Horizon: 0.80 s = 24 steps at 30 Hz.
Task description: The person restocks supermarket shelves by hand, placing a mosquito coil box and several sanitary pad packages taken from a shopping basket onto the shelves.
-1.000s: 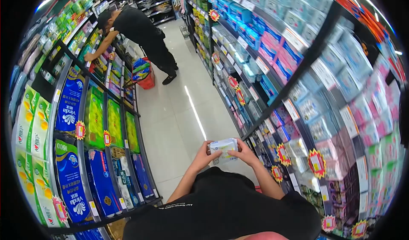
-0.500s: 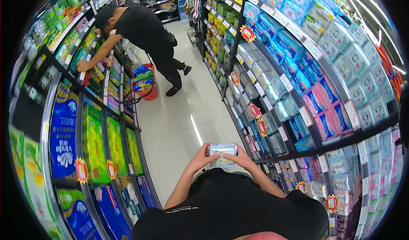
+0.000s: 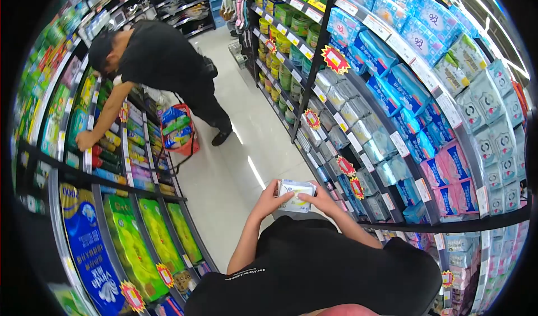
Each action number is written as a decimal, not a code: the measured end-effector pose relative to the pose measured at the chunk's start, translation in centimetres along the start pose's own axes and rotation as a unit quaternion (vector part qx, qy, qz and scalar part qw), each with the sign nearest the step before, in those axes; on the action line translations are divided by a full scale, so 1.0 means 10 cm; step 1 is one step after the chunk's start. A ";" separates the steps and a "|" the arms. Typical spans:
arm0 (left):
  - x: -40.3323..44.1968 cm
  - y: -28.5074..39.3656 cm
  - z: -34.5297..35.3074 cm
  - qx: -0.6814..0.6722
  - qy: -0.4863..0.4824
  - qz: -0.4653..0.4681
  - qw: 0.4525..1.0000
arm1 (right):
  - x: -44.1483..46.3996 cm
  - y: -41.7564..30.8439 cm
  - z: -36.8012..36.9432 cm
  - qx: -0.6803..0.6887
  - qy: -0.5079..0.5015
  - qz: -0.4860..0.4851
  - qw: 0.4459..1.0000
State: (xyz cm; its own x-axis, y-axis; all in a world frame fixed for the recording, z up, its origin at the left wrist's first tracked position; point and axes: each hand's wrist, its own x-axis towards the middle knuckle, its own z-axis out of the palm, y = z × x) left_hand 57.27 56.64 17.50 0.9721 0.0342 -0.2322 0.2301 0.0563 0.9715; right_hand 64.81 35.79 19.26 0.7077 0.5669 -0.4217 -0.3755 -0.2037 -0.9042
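A small white soft pack [image 3: 295, 203] with pale printing and a yellow-green patch is held in front of my black shirt, above the aisle floor. It resembles the sanitary pad packs on the right-hand shelves. My left hand [image 3: 270, 199] grips its left side, and my right hand [image 3: 323, 197] grips the right side. Both thumbs rest on the face turned up to me; the other fingers are mostly hidden behind it.
Shelves of sanitary pad packs [image 3: 412, 89] line the right side. Large green tissue packs [image 3: 131, 243] and a blue pack [image 3: 92, 254] fill the left shelf. Ahead, a person in black [image 3: 162, 55] leans toward the left shelf, beside a red basket [image 3: 189, 144] of packaged goods.
The view has shifted, so the right-hand shelves show more. Both hands keep hold of the pack, now slightly tilted. The other person still reaches into the left shelf.
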 end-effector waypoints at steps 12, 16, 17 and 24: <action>1.70 0.89 -0.74 -0.055 -0.017 0.022 0.998 | 1.65 -0.81 -0.27 0.046 0.030 -0.066 0.996; 2.26 0.90 -0.91 -0.087 -0.055 -0.035 0.994 | 2.00 -0.96 -0.37 0.054 0.080 -0.103 0.990; 2.45 0.90 -0.97 -0.092 -0.088 -0.031 0.991 | 2.05 -1.09 -0.37 0.095 0.090 -0.096 0.987; 3.54 1.36 -1.32 -0.017 -0.271 -0.006 0.962 | 2.47 -1.48 -0.29 0.199 0.231 -0.140 0.942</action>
State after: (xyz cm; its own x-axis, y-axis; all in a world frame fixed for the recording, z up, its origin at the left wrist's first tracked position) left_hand 94.24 71.74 21.88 0.8526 -0.4923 -0.1753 0.2485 0.0867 0.9648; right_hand 89.59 50.46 22.02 0.9629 0.1269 -0.2382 -0.2646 0.2705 -0.9256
